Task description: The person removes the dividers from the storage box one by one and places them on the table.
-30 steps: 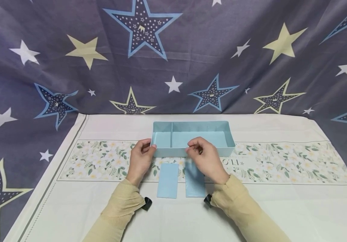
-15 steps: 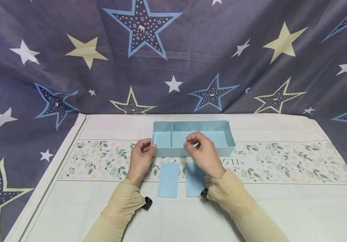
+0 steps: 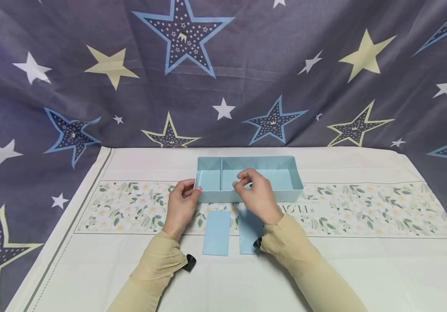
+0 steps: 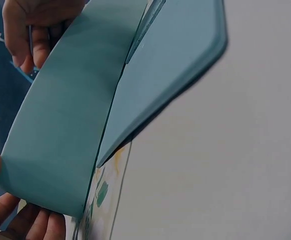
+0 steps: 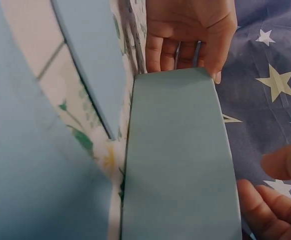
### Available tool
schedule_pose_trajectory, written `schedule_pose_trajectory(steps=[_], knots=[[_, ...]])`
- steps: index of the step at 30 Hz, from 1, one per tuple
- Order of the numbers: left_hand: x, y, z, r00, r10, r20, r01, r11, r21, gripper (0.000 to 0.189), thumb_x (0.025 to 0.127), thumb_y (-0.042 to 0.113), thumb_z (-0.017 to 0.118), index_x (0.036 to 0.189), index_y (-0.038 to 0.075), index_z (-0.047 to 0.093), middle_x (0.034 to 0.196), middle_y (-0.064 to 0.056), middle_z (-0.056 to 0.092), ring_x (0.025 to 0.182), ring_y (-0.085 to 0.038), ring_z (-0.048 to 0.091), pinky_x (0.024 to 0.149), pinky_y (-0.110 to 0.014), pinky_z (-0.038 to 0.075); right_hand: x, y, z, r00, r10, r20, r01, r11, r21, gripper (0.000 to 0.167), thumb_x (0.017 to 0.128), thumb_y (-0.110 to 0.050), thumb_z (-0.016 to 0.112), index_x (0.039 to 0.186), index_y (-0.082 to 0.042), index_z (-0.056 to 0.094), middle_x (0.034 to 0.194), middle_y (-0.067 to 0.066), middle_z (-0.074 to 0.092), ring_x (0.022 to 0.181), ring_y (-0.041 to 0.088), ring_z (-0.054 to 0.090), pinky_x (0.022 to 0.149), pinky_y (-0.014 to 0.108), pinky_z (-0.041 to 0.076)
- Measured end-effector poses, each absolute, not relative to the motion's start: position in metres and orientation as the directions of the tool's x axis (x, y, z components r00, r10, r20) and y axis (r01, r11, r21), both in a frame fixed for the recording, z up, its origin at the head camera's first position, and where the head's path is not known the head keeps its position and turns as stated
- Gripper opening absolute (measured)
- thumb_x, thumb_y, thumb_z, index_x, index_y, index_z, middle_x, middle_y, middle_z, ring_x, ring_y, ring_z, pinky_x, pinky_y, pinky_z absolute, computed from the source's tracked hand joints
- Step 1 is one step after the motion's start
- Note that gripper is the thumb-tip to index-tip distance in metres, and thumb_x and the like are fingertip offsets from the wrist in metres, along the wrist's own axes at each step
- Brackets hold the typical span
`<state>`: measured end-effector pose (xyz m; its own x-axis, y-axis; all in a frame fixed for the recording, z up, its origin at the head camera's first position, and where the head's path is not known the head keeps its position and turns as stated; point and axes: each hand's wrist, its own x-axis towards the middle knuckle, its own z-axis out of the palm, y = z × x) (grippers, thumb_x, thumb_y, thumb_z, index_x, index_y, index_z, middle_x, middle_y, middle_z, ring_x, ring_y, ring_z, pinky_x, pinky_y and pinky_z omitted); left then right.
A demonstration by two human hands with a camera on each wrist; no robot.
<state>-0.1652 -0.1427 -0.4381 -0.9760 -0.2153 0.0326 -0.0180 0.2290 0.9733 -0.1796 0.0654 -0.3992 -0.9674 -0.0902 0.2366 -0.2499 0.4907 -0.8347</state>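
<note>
A light blue storage box [image 3: 254,196] with one divider [image 3: 221,173] stands on the table. The divider parts a smaller left compartment from a longer right one. My left hand [image 3: 180,207] grips the box's left end, its thumb at the front corner and its fingers round the side. Above the box's front wall is my right hand [image 3: 257,195], thumb and fingers bent and slightly apart. In the right wrist view nothing shows between that hand's thumb [image 5: 288,162] and fingers. Two flat light blue panels lie before the box, a left panel [image 3: 216,233] and a right panel [image 3: 249,229], partly under the right forearm.
White cloth [image 3: 91,273] covers the table, with a floral printed band [image 3: 364,212] running across under the box. Behind the table hangs a dark curtain [image 3: 293,78] with stars. A small black piece [image 3: 189,262] sits at the left wrist.
My right hand has shifted left and slightly away from me, from the front wall to over the long compartment's edge. The left hand, box and panels have stayed in place.
</note>
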Motion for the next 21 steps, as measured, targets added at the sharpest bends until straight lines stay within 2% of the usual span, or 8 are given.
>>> schedule_pose_trajectory(steps=[4, 7, 21], knots=[[-0.165, -0.143, -0.438, -0.976, -0.216, 0.034, -0.016, 0.228, 0.973, 0.035, 0.093, 0.013, 0.062, 0.123, -0.002, 0.055, 0.120, -0.018, 0.058, 0.107, -0.026, 0.060, 0.092, -0.036, 0.051, -0.182, 0.063, -0.398, -0.974, -0.100, 0.203, -0.225, 0.523, -0.822, 0.018, 0.087, -0.020, 0.066, 0.101, -0.008, 0.066, 0.079, 0.001, 0.065, 0.065, 0.017, 0.056, 0.065, 0.034, 0.048], [-0.166, -0.143, -0.438, -0.976, -0.215, 0.036, -0.015, 0.231, 0.973, 0.035, 0.093, 0.013, 0.062, 0.124, -0.002, 0.055, 0.121, -0.018, 0.058, 0.107, -0.026, 0.060, 0.092, -0.037, 0.051, -0.184, 0.060, -0.397, -0.977, -0.108, 0.182, -0.211, 0.560, -0.801, 0.021, 0.088, -0.022, 0.065, 0.101, -0.007, 0.067, 0.077, 0.000, 0.064, 0.067, 0.016, 0.058, 0.066, 0.034, 0.049], [-0.167, -0.142, -0.439, -0.975, -0.221, 0.032, -0.019, 0.225, 0.974, 0.035, 0.092, 0.012, 0.062, 0.123, -0.002, 0.055, 0.120, -0.018, 0.058, 0.106, -0.025, 0.061, 0.090, -0.036, 0.052, -0.201, 0.047, -0.394, -0.984, -0.115, 0.134, -0.177, 0.636, -0.751, 0.016, 0.090, -0.028, 0.066, 0.091, -0.011, 0.067, 0.073, -0.001, 0.062, 0.062, 0.016, 0.055, 0.059, 0.033, 0.047]])
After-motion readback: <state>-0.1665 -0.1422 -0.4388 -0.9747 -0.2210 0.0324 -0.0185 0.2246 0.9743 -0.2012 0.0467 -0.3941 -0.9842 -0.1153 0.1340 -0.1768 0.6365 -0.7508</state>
